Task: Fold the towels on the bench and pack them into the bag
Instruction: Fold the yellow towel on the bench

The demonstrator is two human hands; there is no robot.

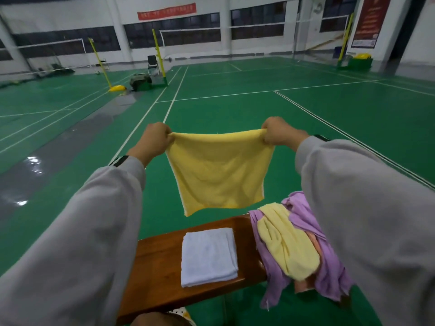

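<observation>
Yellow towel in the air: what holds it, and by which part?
The left hand and right hand pinch the square yellow terry towel by its top corners.

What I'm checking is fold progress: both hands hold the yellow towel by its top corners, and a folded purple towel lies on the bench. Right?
No: in the head view the folded towel on the bench is white, not purple. The rest holds.
</observation>
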